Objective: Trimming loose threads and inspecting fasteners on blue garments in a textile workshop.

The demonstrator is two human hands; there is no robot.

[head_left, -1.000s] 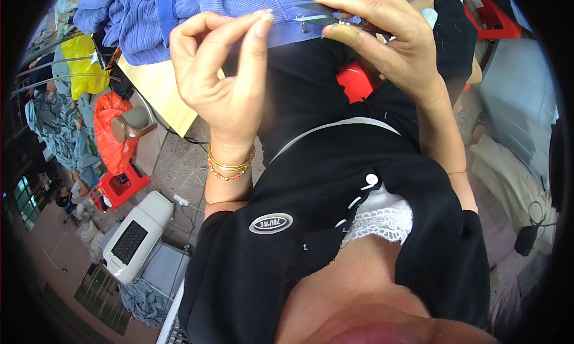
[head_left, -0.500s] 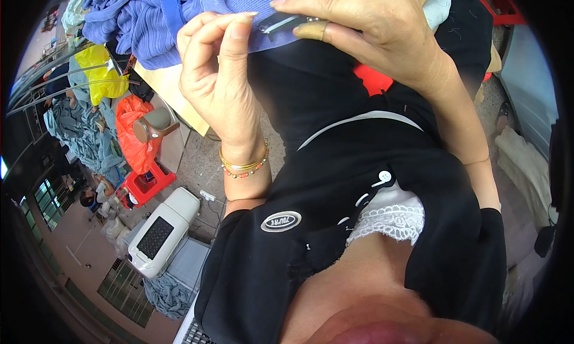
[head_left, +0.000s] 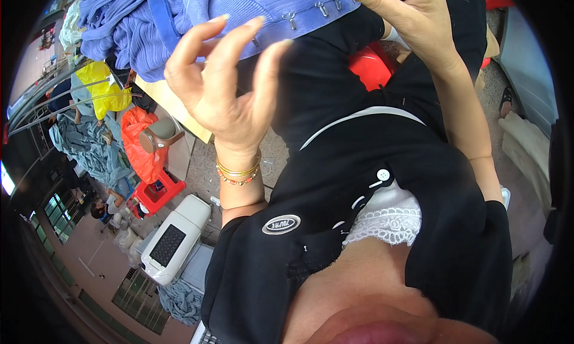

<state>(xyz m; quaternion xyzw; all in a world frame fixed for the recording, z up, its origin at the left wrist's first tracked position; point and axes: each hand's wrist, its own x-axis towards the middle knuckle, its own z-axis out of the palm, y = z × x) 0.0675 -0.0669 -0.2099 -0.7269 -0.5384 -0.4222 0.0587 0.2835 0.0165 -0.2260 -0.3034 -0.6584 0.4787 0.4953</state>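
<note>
A periwinkle-blue ribbed knit garment (head_left: 131,45) lies bunched along the top of the view, with the edge of a pale wooden table (head_left: 173,105) showing beside it. A flatter, deeper-blue strip (head_left: 164,18) crosses its ribs, and a smooth band (head_left: 308,24) borders its lower right side. The left hand (head_left: 230,90) is loosely open in front of the garment, thumb and fingers spread with nothing between them; whether they touch the fabric cannot be told. The right hand (head_left: 412,24) is to the right of the band, its fingertips cut off, so its opening and any hold cannot be told. An oval patch (head_left: 281,224) on the person's chest bears pale lettering on a dark ground. Small silvery metal hooks (head_left: 290,20) line the band.
</note>
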